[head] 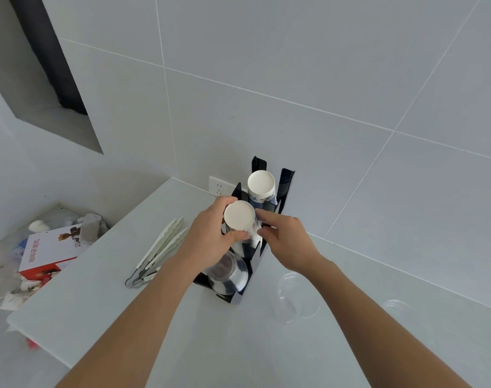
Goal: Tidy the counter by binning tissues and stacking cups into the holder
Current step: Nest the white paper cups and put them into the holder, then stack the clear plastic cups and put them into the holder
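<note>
A black cup holder (285,186) stands on the white counter against the tiled wall. Its back slot holds an upside-down stack of paper cups (261,186). Over the middle slot, another upside-down paper cup stack (239,215) is held from both sides: my left hand (210,236) wraps it and my right hand (286,236) pinches its right side. The front slot holds clear plastic cups (227,273). Two clear plastic cups (296,296) (397,305) lie loose on the counter to the right. Crumpled tissues (91,222) lie in the bin at the left.
White tongs (160,250) lie on the counter left of the holder. Below the counter's left edge, an open bin (28,236) holds a red and white box (49,250) and paper waste. A wall socket (220,186) sits behind the holder.
</note>
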